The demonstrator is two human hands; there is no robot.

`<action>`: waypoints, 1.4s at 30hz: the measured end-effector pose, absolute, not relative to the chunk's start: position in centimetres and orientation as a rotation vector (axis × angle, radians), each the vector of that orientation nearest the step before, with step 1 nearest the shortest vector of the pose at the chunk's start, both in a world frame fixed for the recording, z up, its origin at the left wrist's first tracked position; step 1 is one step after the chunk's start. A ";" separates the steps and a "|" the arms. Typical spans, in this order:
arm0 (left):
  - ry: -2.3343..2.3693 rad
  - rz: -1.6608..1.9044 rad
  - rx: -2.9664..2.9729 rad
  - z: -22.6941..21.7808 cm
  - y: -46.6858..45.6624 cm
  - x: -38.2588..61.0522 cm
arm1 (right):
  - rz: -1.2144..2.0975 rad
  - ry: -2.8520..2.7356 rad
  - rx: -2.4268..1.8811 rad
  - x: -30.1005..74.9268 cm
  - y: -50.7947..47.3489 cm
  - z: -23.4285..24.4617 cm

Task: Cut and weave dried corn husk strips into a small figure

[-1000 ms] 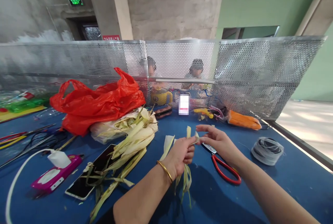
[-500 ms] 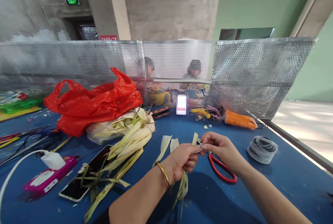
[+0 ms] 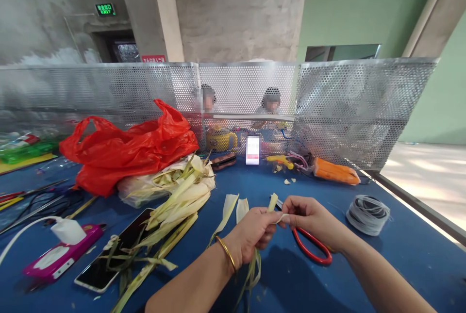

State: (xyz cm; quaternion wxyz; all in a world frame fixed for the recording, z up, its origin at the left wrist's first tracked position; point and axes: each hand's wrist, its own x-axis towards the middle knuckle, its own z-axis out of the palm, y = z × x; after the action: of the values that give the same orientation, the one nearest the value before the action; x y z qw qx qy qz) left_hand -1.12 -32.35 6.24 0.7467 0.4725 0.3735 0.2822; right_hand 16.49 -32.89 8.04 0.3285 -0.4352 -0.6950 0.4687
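My left hand [image 3: 251, 233], with a gold bangle on the wrist, is closed round a bunch of pale green corn husk strips [image 3: 233, 206]; their tips stick up above the fist and their ends hang below it. My right hand [image 3: 309, 216] pinches the top of one strip right beside the left fingers. Both hands hover over the blue table [image 3: 382, 259]. Red-handled scissors [image 3: 313, 250] lie on the table under my right hand.
A pile of corn husks [image 3: 178, 191] and a red plastic bag [image 3: 127, 150] lie to the left. A dark phone [image 3: 109, 259], a pink device [image 3: 58, 257] with a white charger, a coil of cord [image 3: 367, 213] and a perforated metal screen [image 3: 345, 109] surround the spot. Two people sit behind the screen.
My right hand has drawn closer to the left one and now pinches a strip at its top. Both hands have dropped slightly toward me.
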 end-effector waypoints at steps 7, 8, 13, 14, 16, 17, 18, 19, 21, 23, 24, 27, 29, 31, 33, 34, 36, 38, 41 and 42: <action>0.872 0.658 1.037 6.2 -32.3 -1.0 | 1.212 -1.768 -1.131 16.2 -32.8 7.6; 0.878 0.659 1.041 6.2 -32.3 -1.0 | 1.201 -1.763 -1.122 16.2 -32.8 7.6; 0.899 0.647 1.011 6.3 -32.3 -1.0 | 1.132 -1.824 -1.077 16.3 -32.8 7.4; 0.910 0.647 1.004 6.3 -32.3 -1.0 | 1.113 -1.851 -1.089 16.3 -32.8 7.4; 0.929 0.650 1.002 6.4 -32.3 -0.9 | 1.056 -1.912 -1.124 16.3 -32.8 7.5; 0.936 0.652 1.003 6.5 -32.2 -0.9 | 1.022 -1.941 -1.144 16.3 -32.9 7.5; 0.941 0.653 1.006 6.5 -32.2 -0.9 | 0.988 -1.966 -1.164 16.3 -33.0 7.6; 0.945 0.656 1.009 6.5 -32.2 -0.9 | 0.956 -1.982 -1.184 16.3 -33.0 7.7; 0.944 0.657 1.017 6.5 -32.2 -1.0 | 0.914 -1.987 -1.210 16.2 -33.1 7.8; 0.934 0.654 1.026 6.4 -32.2 -1.0 | 0.923 -1.965 -1.197 16.2 -33.1 7.8; 0.929 0.655 1.029 6.4 -32.2 -1.0 | 0.947 -1.947 -1.181 16.2 -33.1 7.8; 0.924 0.661 1.036 6.3 -32.2 -0.9 | 1.042 -1.900 -1.149 16.1 -32.9 7.6; 0.921 0.661 1.040 6.3 -32.2 -0.9 | 1.060 -1.882 -1.144 16.1 -32.8 7.4; 0.912 0.645 1.041 6.3 -32.2 -1.0 | 1.045 -1.856 -1.116 16.0 -32.7 7.3; 0.897 0.614 1.044 6.2 -32.1 -1.1 | 1.038 -1.802 -1.064 16.0 -32.6 7.2; 0.891 0.595 1.043 6.1 -32.0 -1.1 | 1.044 -1.774 -1.040 16.0 -32.6 7.2; 0.880 0.563 1.037 6.1 -32.0 -1.2 | 1.063 -1.731 -1.017 15.9 -32.5 7.2; 0.863 0.543 1.024 6.0 -32.0 -1.2 | 1.069 -1.698 -1.028 15.8 -32.5 7.2; 0.831 0.535 1.021 5.9 -32.0 -1.1 | 1.064 -1.615 -1.055 15.6 -32.5 7.2; 0.822 0.535 1.022 5.9 -32.1 -1.1 | 1.066 -1.587 -1.060 15.5 -32.6 7.2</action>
State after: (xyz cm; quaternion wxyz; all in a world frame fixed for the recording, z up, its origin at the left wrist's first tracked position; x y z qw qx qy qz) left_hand -1.10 -32.07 5.86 0.7595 0.4695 0.3773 0.2458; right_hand 15.48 -32.55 7.20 0.4596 -0.4307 -0.6448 0.4330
